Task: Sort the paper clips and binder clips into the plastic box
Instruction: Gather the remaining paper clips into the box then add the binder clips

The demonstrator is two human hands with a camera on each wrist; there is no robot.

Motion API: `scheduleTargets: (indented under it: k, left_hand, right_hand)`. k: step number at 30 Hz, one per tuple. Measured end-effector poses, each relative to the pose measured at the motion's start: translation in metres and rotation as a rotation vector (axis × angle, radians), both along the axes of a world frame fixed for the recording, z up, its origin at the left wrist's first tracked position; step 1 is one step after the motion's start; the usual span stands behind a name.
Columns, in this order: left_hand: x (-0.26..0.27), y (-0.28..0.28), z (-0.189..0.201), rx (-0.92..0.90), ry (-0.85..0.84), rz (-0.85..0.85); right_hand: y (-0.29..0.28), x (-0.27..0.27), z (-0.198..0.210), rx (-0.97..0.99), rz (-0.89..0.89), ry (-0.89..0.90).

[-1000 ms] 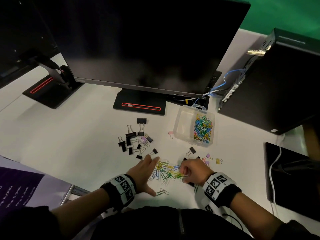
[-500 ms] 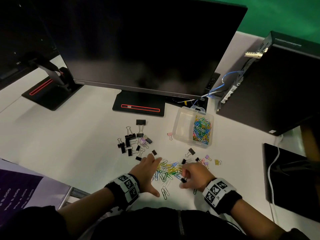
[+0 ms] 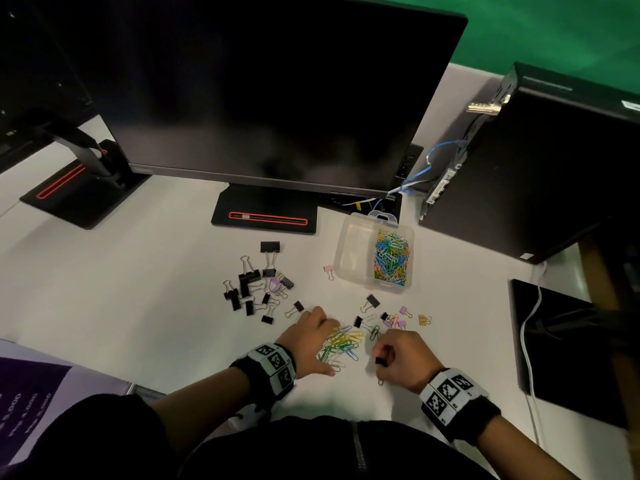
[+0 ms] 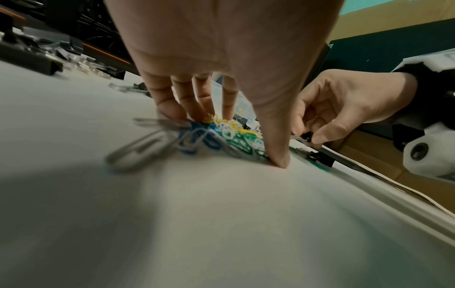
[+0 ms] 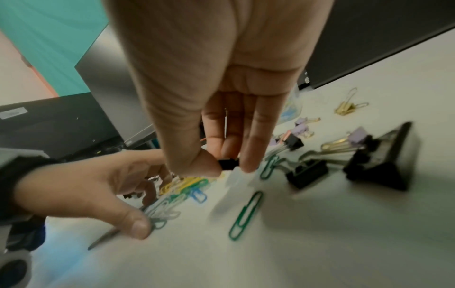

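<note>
A pile of coloured paper clips (image 3: 341,344) lies on the white table near its front edge. My left hand (image 3: 308,341) rests beside it, fingertips (image 4: 172,111) and thumb set down around the pile (image 4: 221,136). My right hand (image 3: 398,358), just right of the pile, pinches a small black binder clip (image 5: 227,164) between thumb and fingers. The clear plastic box (image 3: 346,251) stands further back; its right compartment holds paper clips (image 3: 391,258), its left one is bare. Black binder clips (image 3: 249,285) are scattered to the left. Small coloured binder clips (image 3: 403,315) lie in front of the box.
A monitor (image 3: 270,91) and its stand base (image 3: 266,213) close off the back. A black computer case (image 3: 536,161) stands at the right, with a black pad (image 3: 568,344) and white cable nearer me. A pink binder clip (image 3: 328,270) lies left of the box.
My right hand has drawn away from the paper clip pile to the right, now pinching a small black binder clip. My left hand has stayed against the pile.
</note>
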State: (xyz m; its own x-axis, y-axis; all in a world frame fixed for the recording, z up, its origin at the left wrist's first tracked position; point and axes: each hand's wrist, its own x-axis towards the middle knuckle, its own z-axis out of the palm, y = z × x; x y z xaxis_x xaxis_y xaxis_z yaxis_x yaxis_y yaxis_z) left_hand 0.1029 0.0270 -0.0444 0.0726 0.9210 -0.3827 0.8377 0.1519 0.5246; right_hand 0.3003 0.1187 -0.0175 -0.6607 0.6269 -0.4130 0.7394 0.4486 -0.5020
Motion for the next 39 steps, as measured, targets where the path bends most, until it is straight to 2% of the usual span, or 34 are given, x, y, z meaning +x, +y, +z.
scheduleTargets:
  k: [3,5,10,15,18,22,26,31,37,39]
  left_hand:
    - [-0.001,0.001,0.001,0.025,-0.018,0.035]
    - [-0.005,-0.001,0.002,0.014,-0.003,0.053]
    - [-0.02,-0.012,0.007,-0.079,-0.001,0.074]
    - [-0.034,-0.021,0.013,-0.14,-0.011,0.137]
    - [-0.036,-0.025,0.014,-0.16,-0.061,0.192]
    - [-0.029,-0.022,0.012,-0.134,-0.107,0.213]
    - [-0.022,-0.012,0.007,-0.063,-0.139,0.202]
    - [-0.013,-0.002,0.006,-0.035,-0.187,0.207]
    - [-0.013,-0.011,0.001,-0.074,0.095,0.049]
    - [-0.01,-0.008,-0.002,-0.078,0.142,0.018]
  right_hand:
    - [0.008,0.018,0.002,0.068,-0.108,0.025]
    - [0.015,0.032,0.002,0.128,-0.155,-0.023]
    - [0.027,0.048,-0.005,0.151,-0.195,-0.18]
    - [0.027,0.041,-0.005,0.173,-0.158,-0.225]
    - [0.018,0.022,0.002,0.197,-0.06,-0.17]
    - [0.002,-0.009,-0.006,0.061,0.076,-0.032]
    - [-0.006,-0.036,-0.018,-0.023,0.033,0.056]
    - [-0.01,-0.054,-0.024,-0.036,0.038,0.113]
    - [-0.006,-0.048,-0.023,-0.062,0.141,0.035]
    - [-0.008,-0.051,-0.027,-0.059,0.162,0.014]
